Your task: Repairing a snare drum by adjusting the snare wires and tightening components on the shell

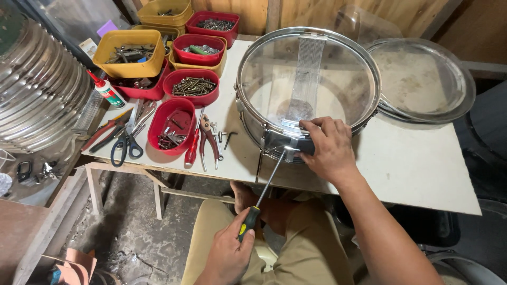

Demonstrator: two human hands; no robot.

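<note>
One snare drum (306, 84) sits on the table (412, 163), one screwdriver (264, 192) meeting its near rim. Your left hand (229, 253) clenches the screwdriver handle; your right hand (327, 148) grips the drum's edge.

Screwdriver (266, 187) against snare drum (307, 84)

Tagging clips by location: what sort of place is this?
Likely a small repair workshop, perhaps for drums. A snare drum lies on the work table, red and yellow bins of screws sit beside pliers, and the left hand holds a screwdriver.
</note>
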